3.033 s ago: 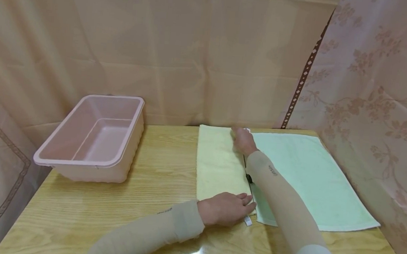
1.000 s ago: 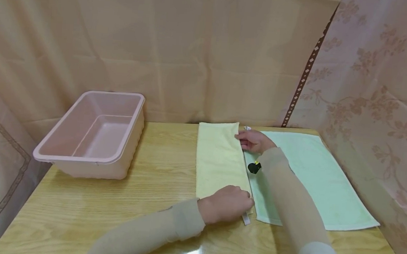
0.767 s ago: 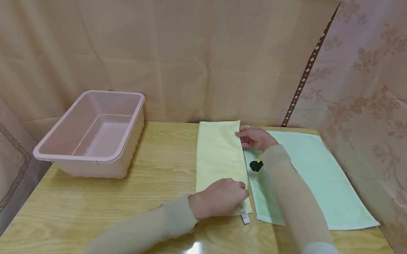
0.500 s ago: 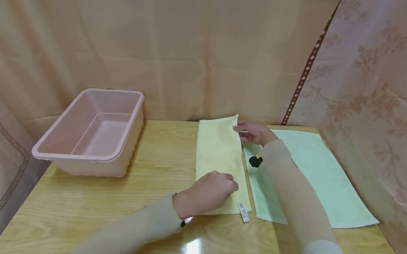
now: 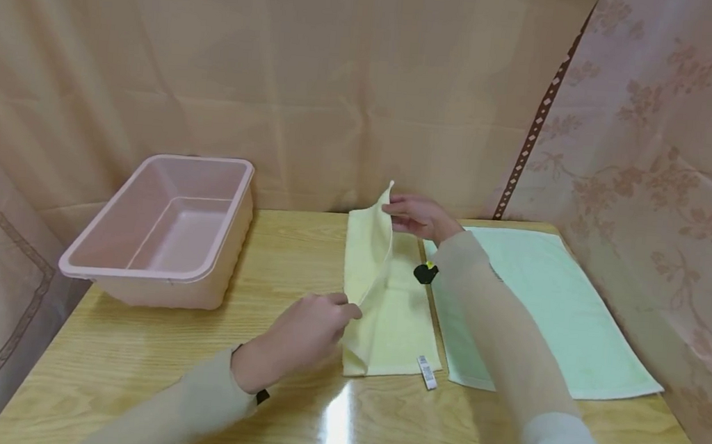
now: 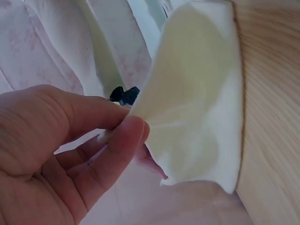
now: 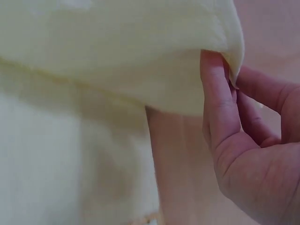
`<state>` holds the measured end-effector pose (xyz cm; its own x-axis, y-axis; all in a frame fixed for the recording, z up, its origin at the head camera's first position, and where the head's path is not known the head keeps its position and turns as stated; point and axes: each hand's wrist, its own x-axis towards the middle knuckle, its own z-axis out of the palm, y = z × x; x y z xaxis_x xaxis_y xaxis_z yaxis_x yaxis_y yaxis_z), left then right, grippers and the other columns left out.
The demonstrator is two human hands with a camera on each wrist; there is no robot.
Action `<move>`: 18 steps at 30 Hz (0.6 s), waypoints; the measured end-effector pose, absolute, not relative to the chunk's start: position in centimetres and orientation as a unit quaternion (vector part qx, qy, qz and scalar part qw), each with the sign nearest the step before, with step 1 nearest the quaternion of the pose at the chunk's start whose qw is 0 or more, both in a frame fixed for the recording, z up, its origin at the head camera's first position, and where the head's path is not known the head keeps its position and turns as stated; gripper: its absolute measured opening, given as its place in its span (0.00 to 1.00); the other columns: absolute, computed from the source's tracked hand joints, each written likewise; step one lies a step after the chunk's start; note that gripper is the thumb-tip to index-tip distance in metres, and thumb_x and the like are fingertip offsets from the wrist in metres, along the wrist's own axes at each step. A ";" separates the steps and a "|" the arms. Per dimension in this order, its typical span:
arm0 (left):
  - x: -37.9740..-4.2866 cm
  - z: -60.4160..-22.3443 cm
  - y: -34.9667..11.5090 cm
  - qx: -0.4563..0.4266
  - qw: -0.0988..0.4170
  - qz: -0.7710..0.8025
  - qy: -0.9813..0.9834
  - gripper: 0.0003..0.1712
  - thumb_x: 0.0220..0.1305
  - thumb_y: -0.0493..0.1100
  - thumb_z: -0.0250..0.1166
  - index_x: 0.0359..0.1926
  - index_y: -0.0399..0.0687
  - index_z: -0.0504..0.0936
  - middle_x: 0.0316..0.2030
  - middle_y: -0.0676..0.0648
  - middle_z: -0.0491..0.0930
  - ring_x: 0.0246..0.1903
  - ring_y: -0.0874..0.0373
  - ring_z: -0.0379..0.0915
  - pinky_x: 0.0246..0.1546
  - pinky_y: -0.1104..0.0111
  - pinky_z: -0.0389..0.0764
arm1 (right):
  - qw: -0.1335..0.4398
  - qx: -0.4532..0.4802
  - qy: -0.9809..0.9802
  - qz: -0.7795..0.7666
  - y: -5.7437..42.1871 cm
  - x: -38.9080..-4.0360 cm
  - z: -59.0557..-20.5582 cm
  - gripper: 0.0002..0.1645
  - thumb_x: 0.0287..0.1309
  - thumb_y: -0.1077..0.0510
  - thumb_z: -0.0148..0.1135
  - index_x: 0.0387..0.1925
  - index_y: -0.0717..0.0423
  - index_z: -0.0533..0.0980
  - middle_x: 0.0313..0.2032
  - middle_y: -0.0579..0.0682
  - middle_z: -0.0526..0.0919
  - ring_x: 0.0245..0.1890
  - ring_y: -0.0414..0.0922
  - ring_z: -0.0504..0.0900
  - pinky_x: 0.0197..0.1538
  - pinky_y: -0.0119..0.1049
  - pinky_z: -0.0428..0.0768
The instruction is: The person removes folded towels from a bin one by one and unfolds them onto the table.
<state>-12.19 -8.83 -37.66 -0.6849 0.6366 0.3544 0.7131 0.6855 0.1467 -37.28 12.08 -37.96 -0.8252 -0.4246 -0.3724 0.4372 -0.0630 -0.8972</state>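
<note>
A pale yellow towel point(image 5: 407, 323) lies folded on the wooden table, its upper layer lifted along the right edge and turned up toward the left. My left hand point(image 5: 299, 336) pinches the near part of that raised edge; in the left wrist view, thumb and forefinger point(image 6: 124, 136) grip the cloth. At the far corner my right hand point(image 5: 419, 216) pinches the same edge, and the right wrist view has its fingers point(image 7: 218, 98) on both sides of the cloth. A white label point(image 5: 426, 372) sticks out at the towel's near right corner.
A light green towel point(image 5: 549, 314) lies flat to the right of the yellow one. On the left stands a pink plastic basin point(image 5: 229, 240). Curtains point(image 5: 303, 92) hang behind the table point(image 5: 290, 265) and at its sides.
From lying flat under my hands, the yellow towel's upper layer has come up and swung left. Both hands have moved left with its edge, the left hand farther. The green towel and basin stay put.
</note>
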 end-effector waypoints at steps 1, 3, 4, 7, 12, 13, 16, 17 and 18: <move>-12.0 -37.7 -9.3 -0.365 0.145 -0.135 -0.910 0.18 0.54 0.22 0.65 0.43 0.39 0.88 0.34 0.45 0.84 0.19 0.59 0.75 0.20 0.74 0.77 | 0.294 0.002 0.612 -0.734 11.4 -37.1 -37.8 0.16 0.70 0.72 0.56 0.57 0.63 0.70 0.43 0.51 0.79 0.39 0.44 0.81 0.42 0.35 0.84; -11.7 -37.7 -10.3 -0.353 0.154 -0.128 -0.914 0.18 0.52 0.22 0.66 0.44 0.37 0.87 0.36 0.43 0.84 0.20 0.57 0.76 0.21 0.72 0.78 | 0.291 -0.001 0.601 -0.745 9.9 -36.9 -37.7 0.13 0.69 0.73 0.56 0.53 0.64 0.73 0.39 0.52 0.82 0.37 0.46 0.83 0.43 0.35 0.85; -11.5 -37.7 -10.8 -0.346 0.157 -0.127 -0.916 0.19 0.51 0.21 0.67 0.44 0.36 0.86 0.37 0.42 0.84 0.20 0.57 0.76 0.20 0.73 0.78 | 0.289 -0.003 0.598 -0.748 9.1 -36.8 -37.7 0.13 0.69 0.73 0.56 0.53 0.64 0.73 0.38 0.53 0.83 0.37 0.46 0.84 0.42 0.35 0.85; -11.0 -37.9 -12.3 -0.329 0.173 -0.111 -0.922 0.19 0.48 0.20 0.68 0.43 0.35 0.86 0.37 0.42 0.84 0.22 0.54 0.79 0.20 0.70 0.79 | 0.281 0.005 0.588 -0.759 6.6 -36.6 -37.9 0.13 0.69 0.72 0.57 0.52 0.64 0.75 0.35 0.52 0.84 0.34 0.46 0.84 0.37 0.33 0.85; -10.4 -38.4 -14.5 -0.305 0.174 -0.077 -0.933 0.20 0.42 0.20 0.70 0.39 0.37 0.85 0.33 0.43 0.82 0.23 0.51 0.81 0.20 0.67 0.80 | 0.264 0.025 0.567 -0.780 2.4 -36.3 -38.6 0.12 0.68 0.71 0.60 0.50 0.61 0.75 0.33 0.51 0.84 0.29 0.45 0.83 0.29 0.33 0.84; -10.3 -38.5 -14.9 -0.299 0.166 -0.077 -0.936 0.20 0.41 0.20 0.70 0.38 0.37 0.86 0.32 0.43 0.82 0.23 0.50 0.81 0.21 0.67 0.81 | 0.263 0.027 0.561 -0.785 1.7 -36.2 -38.8 0.12 0.67 0.71 0.60 0.50 0.61 0.75 0.33 0.50 0.84 0.29 0.45 0.83 0.29 0.33 0.84; -10.3 -38.8 -16.2 -0.277 0.130 -0.097 -0.947 0.18 0.42 0.19 0.67 0.35 0.38 0.86 0.30 0.44 0.82 0.26 0.52 0.81 0.25 0.66 0.82 | 0.266 0.029 0.544 -0.795 -0.2 -36.1 -39.4 0.10 0.67 0.71 0.60 0.48 0.61 0.75 0.34 0.51 0.82 0.30 0.46 0.82 0.31 0.34 0.85; -10.3 -38.9 -16.6 -0.269 0.114 -0.109 -0.950 0.15 0.43 0.19 0.65 0.31 0.39 0.86 0.27 0.45 0.81 0.25 0.54 0.79 0.26 0.66 0.81 | 0.268 0.029 0.537 -0.799 -0.7 -36.0 -39.7 0.10 0.67 0.71 0.60 0.48 0.62 0.76 0.35 0.52 0.82 0.31 0.46 0.83 0.32 0.35 0.85; -10.4 -38.9 -17.0 -0.260 0.095 -0.125 -0.953 0.13 0.45 0.20 0.64 0.27 0.40 0.84 0.24 0.48 0.79 0.23 0.57 0.76 0.25 0.66 0.77 | 0.271 0.029 0.532 -0.802 -1.2 -35.9 -39.9 0.10 0.68 0.71 0.60 0.49 0.62 0.76 0.36 0.52 0.82 0.31 0.47 0.83 0.34 0.36 0.86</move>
<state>-10.39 -17.03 -38.91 -0.8468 0.4718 0.2455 0.5190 0.8338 0.1880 -35.91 -1.22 -39.88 -0.8520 -0.4035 -0.3337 0.4642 -0.2874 -0.8378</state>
